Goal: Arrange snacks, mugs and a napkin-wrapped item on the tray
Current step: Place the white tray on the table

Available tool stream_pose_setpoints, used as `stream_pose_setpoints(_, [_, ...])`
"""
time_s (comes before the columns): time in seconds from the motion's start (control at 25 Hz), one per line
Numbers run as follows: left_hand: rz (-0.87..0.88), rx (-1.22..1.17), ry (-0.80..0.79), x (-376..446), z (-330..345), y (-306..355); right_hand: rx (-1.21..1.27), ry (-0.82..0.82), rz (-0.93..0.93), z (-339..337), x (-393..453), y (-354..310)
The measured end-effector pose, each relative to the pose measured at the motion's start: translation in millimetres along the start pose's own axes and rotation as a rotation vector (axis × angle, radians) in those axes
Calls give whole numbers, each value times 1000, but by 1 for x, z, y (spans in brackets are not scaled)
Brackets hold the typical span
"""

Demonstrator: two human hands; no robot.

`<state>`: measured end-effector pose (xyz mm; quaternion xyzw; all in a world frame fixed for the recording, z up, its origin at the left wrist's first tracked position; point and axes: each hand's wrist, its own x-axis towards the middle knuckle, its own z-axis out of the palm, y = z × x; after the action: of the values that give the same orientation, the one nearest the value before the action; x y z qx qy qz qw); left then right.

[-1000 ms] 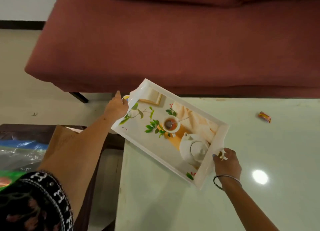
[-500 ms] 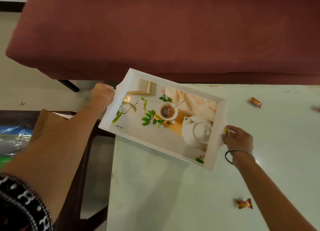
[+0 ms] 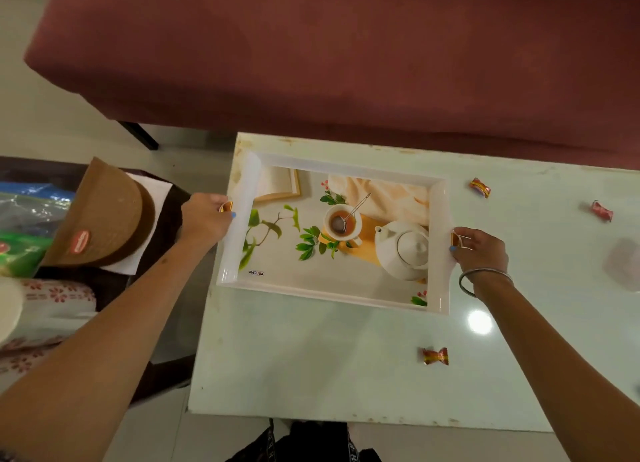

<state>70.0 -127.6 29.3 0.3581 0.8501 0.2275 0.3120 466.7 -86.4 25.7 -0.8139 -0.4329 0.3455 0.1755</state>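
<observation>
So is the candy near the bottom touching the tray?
Apart. The head view shows the wrapped candy lying alone on the table, with bare tabletop between it and the tray.

White tray, printed base.
Tray (image 3: pixel 440 219): white rim; print of white teapot, teacup, green leaves, peach cloth. Table (image 3: pixel 311 357): pale green-white. Sofa (image 3: pixel 346 53): maroon. Candies (image 3: pixel 435 356): red-gold wrappers. Bracelet (image 3: pixel 485 278): silver. Fingernails: blue.
</observation>
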Motion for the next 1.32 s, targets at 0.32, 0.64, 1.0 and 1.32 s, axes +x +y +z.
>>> stream_pose_setpoints(0.32, [-68,39,-8,-38,16,-16,-28,-50,-35,8,-1,37])
stream_pose_setpoints(0.64, [-136,34,3,-44,20,-19,-60,-55,-65,16,3,44])
stream_pose_setpoints(1.0, [-170,0,-2,-40,25,-28,-86,-70,-52,20,4,43])
stream_pose_setpoints(1.32, [-169,-106,98,-70,-6,-13,-222,-64,-195,12,-12,15])
